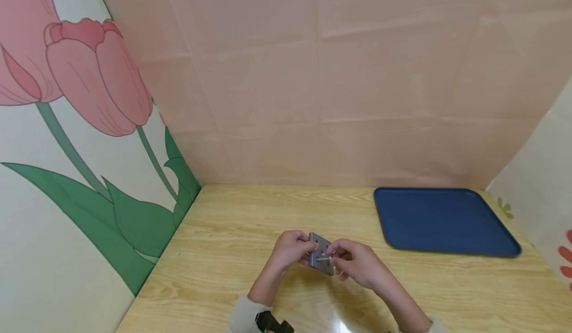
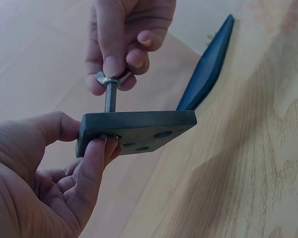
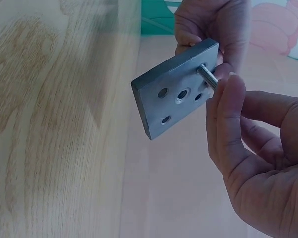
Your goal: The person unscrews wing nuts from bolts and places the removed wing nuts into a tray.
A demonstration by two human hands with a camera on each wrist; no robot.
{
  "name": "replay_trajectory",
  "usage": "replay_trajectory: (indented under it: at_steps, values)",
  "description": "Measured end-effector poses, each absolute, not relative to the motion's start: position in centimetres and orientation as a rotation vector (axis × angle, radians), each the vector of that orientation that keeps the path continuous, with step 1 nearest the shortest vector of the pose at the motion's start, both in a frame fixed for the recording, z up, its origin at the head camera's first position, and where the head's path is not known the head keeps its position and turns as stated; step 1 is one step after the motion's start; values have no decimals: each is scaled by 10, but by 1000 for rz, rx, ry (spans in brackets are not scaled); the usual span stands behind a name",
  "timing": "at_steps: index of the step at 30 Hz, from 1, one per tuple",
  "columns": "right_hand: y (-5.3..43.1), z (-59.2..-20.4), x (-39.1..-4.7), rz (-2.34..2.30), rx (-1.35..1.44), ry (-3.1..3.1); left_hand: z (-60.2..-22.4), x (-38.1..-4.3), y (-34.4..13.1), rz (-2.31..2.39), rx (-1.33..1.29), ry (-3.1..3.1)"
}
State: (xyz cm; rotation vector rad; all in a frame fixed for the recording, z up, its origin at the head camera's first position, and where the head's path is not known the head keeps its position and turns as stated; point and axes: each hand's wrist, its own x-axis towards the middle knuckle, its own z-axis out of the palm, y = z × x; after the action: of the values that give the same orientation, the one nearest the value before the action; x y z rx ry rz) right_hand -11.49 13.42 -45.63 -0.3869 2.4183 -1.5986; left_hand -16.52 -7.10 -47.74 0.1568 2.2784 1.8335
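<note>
My left hand (image 1: pixel 290 249) grips one edge of a grey metal plate (image 3: pixel 176 91) with several round holes, thumb on one face and fingers on the other. A threaded wing screw (image 2: pixel 110 96) stands out from a hole close to the gripped edge. With thumb and fingertips my right hand (image 1: pixel 357 263) pinches the screw's winged head (image 2: pixel 109 79). In the left wrist view, a length of bare thread shows between the head and the plate. The plate is tilted and held up over the wooden table.
A blue tray (image 1: pixel 447 221) lies at the back right of the wooden table (image 1: pixel 223 273). A pinkish sheet (image 1: pixel 313 99) hangs behind the table, and a wall with painted tulips (image 1: pixel 98 75) rises on the left.
</note>
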Motion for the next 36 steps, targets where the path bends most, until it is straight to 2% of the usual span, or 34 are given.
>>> replay_trajectory:
  at_steps: [36]
  values:
    - [128,-453,-114,-1539,-274,2502,-477,-167,-74,1842,160,2269]
